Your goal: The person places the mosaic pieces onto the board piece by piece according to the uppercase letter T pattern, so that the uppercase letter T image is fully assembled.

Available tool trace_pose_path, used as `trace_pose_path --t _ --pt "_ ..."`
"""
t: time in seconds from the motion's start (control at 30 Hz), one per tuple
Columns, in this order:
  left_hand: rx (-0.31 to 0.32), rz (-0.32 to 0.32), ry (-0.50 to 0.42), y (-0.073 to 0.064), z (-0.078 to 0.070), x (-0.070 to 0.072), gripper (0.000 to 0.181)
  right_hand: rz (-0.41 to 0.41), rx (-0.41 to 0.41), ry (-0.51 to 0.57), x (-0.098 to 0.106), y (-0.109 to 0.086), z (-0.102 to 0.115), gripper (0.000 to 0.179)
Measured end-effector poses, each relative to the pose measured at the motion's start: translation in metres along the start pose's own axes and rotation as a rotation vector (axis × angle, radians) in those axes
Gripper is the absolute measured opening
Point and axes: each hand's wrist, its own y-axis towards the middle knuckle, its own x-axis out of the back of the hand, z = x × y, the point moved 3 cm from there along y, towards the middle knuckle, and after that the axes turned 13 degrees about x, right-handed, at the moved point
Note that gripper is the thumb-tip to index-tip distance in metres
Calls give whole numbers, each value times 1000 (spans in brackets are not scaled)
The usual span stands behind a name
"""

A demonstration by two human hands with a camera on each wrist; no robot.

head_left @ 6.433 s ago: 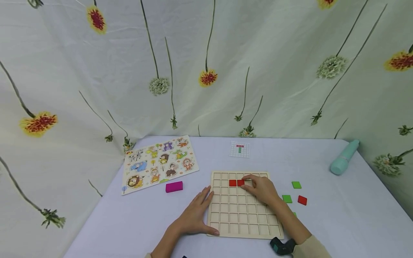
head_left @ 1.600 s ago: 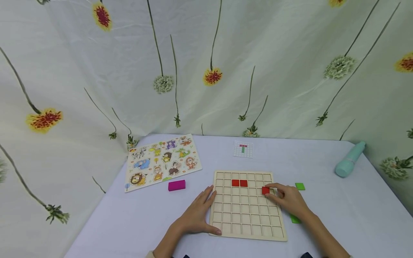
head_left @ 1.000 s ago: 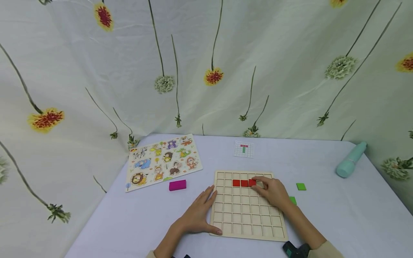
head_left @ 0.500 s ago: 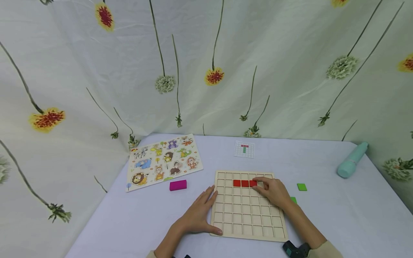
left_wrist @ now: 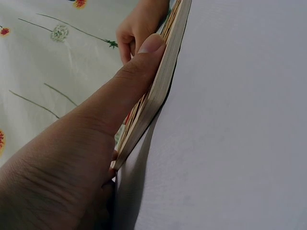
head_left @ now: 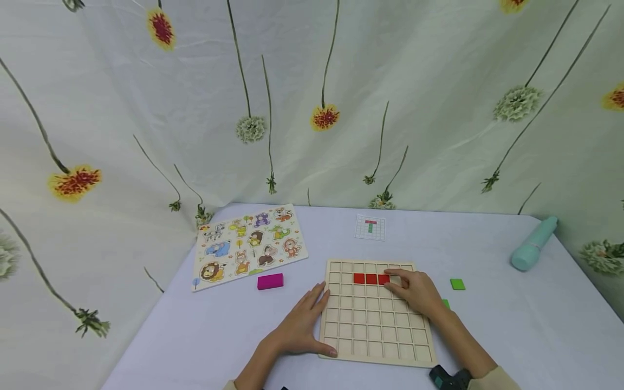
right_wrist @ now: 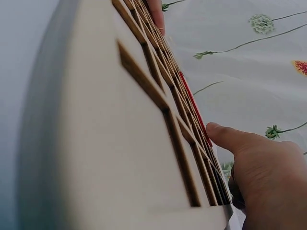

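A wooden grid board [head_left: 359, 317] lies on the white-covered table. In one of its upper rows sit three red square tiles side by side, among them the left tile [head_left: 358, 278] and the middle tile [head_left: 371, 279]. My right hand [head_left: 414, 291] pinches the rightmost red tile [head_left: 383, 279], thumb and index finger at its lower and upper edges. The right wrist view shows the thumb [right_wrist: 218, 132] at the end of the red row. With fingers spread, my left hand [head_left: 298, 326] rests along the board's left edge, its thumb [left_wrist: 144, 55] over the near corner.
Beyond the board lies a small grid card [head_left: 362, 232] with a red and green T pattern. One green tile [head_left: 457, 284] lies to the right; another green tile [head_left: 446, 303] is partly behind my forearm. An animal puzzle [head_left: 253, 264], magenta block [head_left: 270, 281] and teal cylindrical object [head_left: 533, 245] stand around.
My right hand has brought the third red tile from the table's right side, over the board, into the row beside the other two. My left hand has stayed at the board's edge.
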Motion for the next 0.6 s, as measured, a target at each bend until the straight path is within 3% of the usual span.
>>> trace_pose_path --t 0.37,0.6 --pt "9 1 -1 1 1 -2 122 -36 -33 38 21 -16 -14 35" --pt "14 7 -6 1 0 -1 123 -100 -21 -14 46 -37 -34 36"
